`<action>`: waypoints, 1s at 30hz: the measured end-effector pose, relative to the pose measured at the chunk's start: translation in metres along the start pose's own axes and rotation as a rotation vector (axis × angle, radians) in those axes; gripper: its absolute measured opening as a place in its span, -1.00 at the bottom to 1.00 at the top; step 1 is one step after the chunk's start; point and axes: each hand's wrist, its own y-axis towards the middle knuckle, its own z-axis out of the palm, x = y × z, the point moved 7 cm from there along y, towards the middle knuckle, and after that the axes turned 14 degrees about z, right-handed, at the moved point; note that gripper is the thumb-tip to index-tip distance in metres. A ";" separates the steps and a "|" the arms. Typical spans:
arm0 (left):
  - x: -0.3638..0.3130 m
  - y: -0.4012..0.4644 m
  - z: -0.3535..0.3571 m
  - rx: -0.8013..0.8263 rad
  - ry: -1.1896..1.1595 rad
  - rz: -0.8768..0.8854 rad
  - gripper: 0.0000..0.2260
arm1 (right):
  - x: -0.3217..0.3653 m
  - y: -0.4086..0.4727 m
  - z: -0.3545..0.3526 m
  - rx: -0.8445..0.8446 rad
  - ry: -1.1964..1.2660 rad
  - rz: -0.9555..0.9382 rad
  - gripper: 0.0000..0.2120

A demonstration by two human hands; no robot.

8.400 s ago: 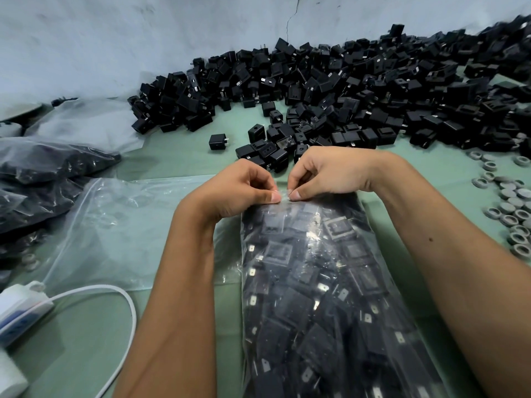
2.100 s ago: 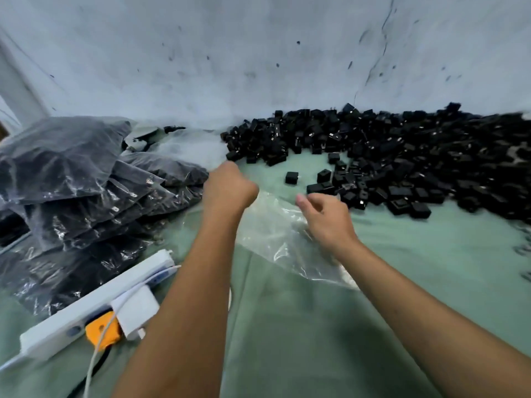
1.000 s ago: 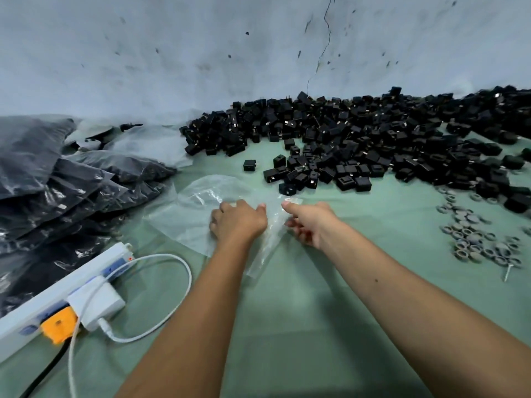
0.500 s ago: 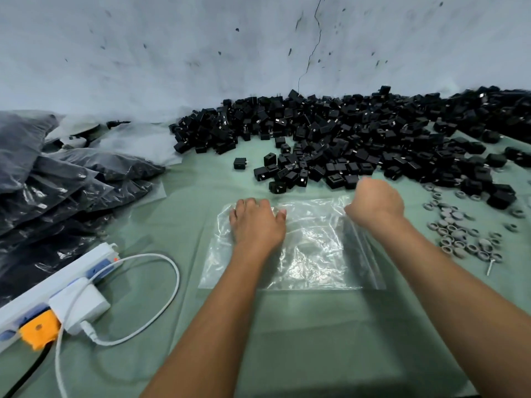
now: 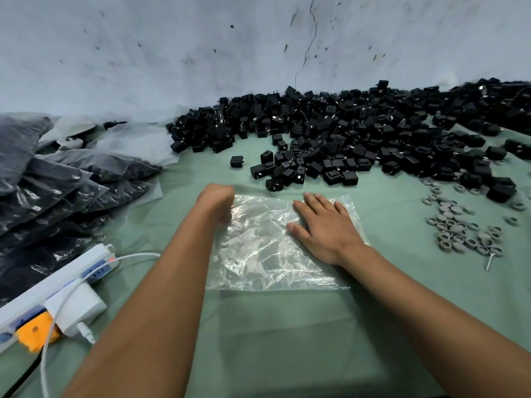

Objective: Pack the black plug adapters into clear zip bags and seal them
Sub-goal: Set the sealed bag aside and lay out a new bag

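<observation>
Bag (image 5: 258, 254) now under flat right hand (image 5: 324, 228)

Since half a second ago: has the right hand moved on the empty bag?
Yes. The right hand has come back from the bag's far right corner, near the adapter pile, and now lies flat on the clear zip bag.

1. One clear zip bag (image 5: 267, 248) at the centre.
2. Two hands (image 5: 324, 228) on it.
3. Black plug adapters (image 5: 344, 133), too many to count, towards 1 o'clock.
4. One white power strip (image 5: 57, 285) at 8 o'clock.
</observation>
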 end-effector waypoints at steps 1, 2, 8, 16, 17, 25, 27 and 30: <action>-0.001 0.002 0.001 0.035 -0.071 -0.032 -0.81 | 0.000 -0.001 0.000 -0.003 -0.004 -0.001 -0.29; 0.000 0.002 0.001 0.055 -0.105 -0.058 -0.79 | 0.000 -0.001 0.000 -0.005 -0.002 -0.002 -0.29; 0.002 0.004 -0.017 -0.007 -0.164 -0.056 -0.82 | -0.002 -0.001 0.000 -0.022 0.019 0.000 -0.31; 0.005 0.013 -0.040 -0.054 -0.241 0.077 -0.88 | -0.001 0.001 0.001 -0.010 0.012 -0.005 -0.32; 0.000 0.014 -0.045 -0.102 -0.123 0.173 -0.87 | -0.001 0.001 0.002 -0.005 0.007 -0.009 -0.32; -0.052 -0.018 -0.023 -0.347 0.503 0.476 -0.79 | -0.002 0.000 0.002 0.013 -0.007 0.001 -0.24; -0.065 -0.035 0.009 -0.149 0.648 0.501 -0.63 | -0.001 0.001 0.003 0.019 -0.012 0.010 -0.20; -0.074 -0.057 0.045 0.077 0.806 0.496 -0.50 | -0.001 0.001 0.004 0.021 -0.017 0.027 -0.17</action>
